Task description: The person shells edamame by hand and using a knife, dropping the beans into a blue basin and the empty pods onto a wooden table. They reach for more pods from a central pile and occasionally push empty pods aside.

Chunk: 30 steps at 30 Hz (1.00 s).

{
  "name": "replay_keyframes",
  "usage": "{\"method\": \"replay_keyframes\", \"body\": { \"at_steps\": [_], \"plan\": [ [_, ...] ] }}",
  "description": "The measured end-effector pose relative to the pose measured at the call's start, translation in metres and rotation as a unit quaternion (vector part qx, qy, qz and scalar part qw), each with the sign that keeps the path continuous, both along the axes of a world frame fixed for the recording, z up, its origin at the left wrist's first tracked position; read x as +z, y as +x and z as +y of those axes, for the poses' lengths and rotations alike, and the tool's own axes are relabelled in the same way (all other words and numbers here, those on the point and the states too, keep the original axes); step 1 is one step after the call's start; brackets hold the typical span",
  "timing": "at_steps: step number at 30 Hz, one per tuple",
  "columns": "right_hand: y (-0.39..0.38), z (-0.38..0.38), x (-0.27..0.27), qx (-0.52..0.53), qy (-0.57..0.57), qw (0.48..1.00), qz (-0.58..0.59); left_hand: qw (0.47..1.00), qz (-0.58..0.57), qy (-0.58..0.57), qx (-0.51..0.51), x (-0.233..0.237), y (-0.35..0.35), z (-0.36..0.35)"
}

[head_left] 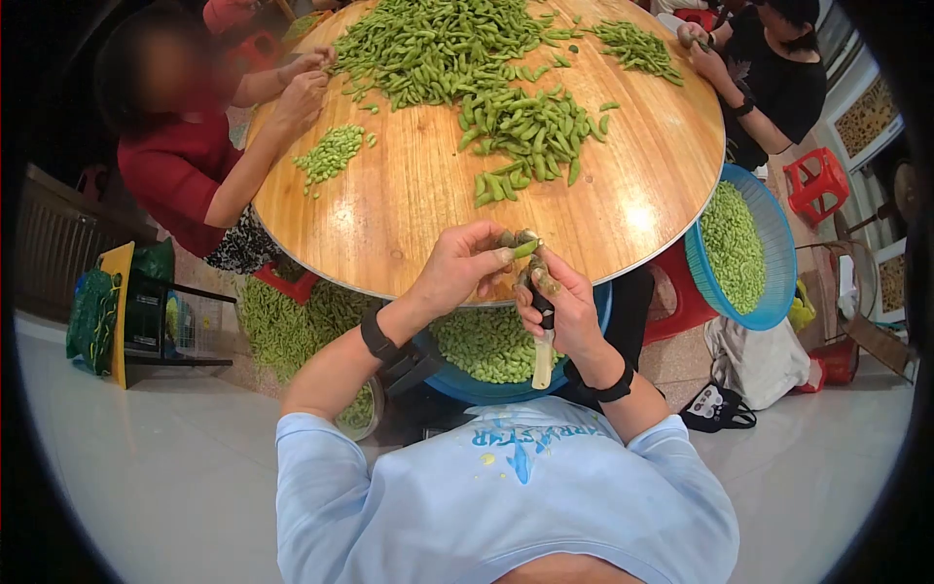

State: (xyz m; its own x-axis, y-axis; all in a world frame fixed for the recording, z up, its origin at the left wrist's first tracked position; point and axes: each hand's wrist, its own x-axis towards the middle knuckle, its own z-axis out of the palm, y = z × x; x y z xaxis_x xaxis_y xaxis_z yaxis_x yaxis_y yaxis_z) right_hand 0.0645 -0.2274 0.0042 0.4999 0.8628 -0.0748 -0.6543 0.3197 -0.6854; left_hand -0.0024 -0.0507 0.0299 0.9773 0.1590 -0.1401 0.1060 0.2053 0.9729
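Observation:
My left hand [459, 261] pinches one end of a green soybean pod [525, 249] at the near edge of the round wooden table. Opposite it, my right hand [566, 304] is closed around a small tool with a cream handle [543, 362] and a black collar; its working end is hidden by the fingers. The right fingertips meet the pod's other end. Below both hands, shelled green beans [491, 348] fill a blue basin [477, 395]. Ahead of my hands lies a small pile of soybean pods [533, 136].
A large heap of pods [428, 49] covers the table's [389, 214] far side. One person [185, 175] works at left beside shelled beans [331, 154], another person [783, 83] at right. A blue basket [778, 248] of beans and a red stool [815, 185] stand right; pods [292, 326] lie on the floor left.

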Motion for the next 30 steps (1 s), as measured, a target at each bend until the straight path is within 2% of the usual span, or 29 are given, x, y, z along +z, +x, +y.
{"method": "replay_keyframes", "body": {
  "at_steps": [5,6,8,9,10,11,13,15,17,18,19,20,21,22,23,25,26,28,30],
  "plan": [
    [-0.001,0.0,0.0,-0.013,0.006,1.0,-0.024,1.0,-0.026,-0.007,0.008,0.002,-0.003,-0.003],
    [-0.002,0.0,0.001,-0.013,0.006,1.0,-0.025,0.999,-0.026,-0.037,0.002,0.0,-0.004,-0.002],
    [-0.003,0.0,0.002,-0.05,-0.025,0.992,-0.115,0.997,-0.026,-0.066,-0.005,-0.003,-0.004,0.001],
    [-0.003,0.0,0.002,-0.05,-0.025,0.992,-0.115,0.99,0.005,-0.139,-0.022,-0.003,-0.003,0.004],
    [-0.001,0.0,0.001,-0.036,-0.019,0.995,-0.087,0.976,0.035,-0.21,-0.039,-0.004,-0.002,0.006],
    [0.0,-0.001,0.001,-0.02,-0.013,0.998,-0.058,0.977,0.034,-0.209,-0.039,-0.007,-0.002,0.006],
    [0.004,-0.007,0.001,0.007,0.002,1.0,-0.02,0.927,0.059,-0.359,-0.097,-0.012,-0.004,0.006],
    [0.006,-0.012,-0.001,0.034,0.015,0.999,0.02,0.928,0.066,-0.354,-0.092,-0.013,-0.005,0.003],
    [0.009,-0.014,-0.003,0.034,-0.01,0.992,0.118,0.93,0.073,-0.349,-0.086,-0.018,-0.004,-0.002],
    [0.008,-0.013,0.0,0.034,-0.01,0.992,0.118,0.991,-0.031,-0.119,-0.043,-0.021,-0.002,-0.008],
    [0.006,-0.013,0.005,0.035,-0.02,0.991,0.126,0.984,-0.133,0.12,0.002,-0.023,-0.002,-0.012],
    [0.005,-0.013,0.008,0.035,-0.03,0.99,0.134,0.984,-0.133,0.12,0.001,-0.023,-0.004,-0.011],
    [0.004,-0.015,0.007,0.035,-0.03,0.99,0.135,0.935,-0.171,0.31,0.011,-0.008,-0.007,-0.014],
    [0.004,-0.015,0.005,0.05,-0.02,0.985,0.166,0.849,-0.202,0.488,0.02,0.002,-0.011,-0.014],
    [0.004,-0.016,0.003,0.064,-0.008,0.978,0.196,0.848,-0.202,0.489,0.019,0.005,-0.012,-0.013],
    [0.003,-0.017,0.003,0.077,-0.005,0.977,0.2,0.774,-0.253,0.58,-0.022,0.01,-0.015,-0.011],
    [0.002,-0.017,0.003,0.091,-0.005,0.975,0.204,0.774,-0.252,0.58,-0.024,0.015,-0.016,-0.008],
    [-0.004,-0.018,0.003,0.088,0.01,0.972,0.219,0.829,-0.233,0.502,-0.081,0.022,-0.015,-0.002],
    [-0.009,-0.015,0.001,0.075,0.035,0.976,0.202,0.866,-0.188,0.459,-0.059,0.019,-0.015,-0.005]
  ]
}}
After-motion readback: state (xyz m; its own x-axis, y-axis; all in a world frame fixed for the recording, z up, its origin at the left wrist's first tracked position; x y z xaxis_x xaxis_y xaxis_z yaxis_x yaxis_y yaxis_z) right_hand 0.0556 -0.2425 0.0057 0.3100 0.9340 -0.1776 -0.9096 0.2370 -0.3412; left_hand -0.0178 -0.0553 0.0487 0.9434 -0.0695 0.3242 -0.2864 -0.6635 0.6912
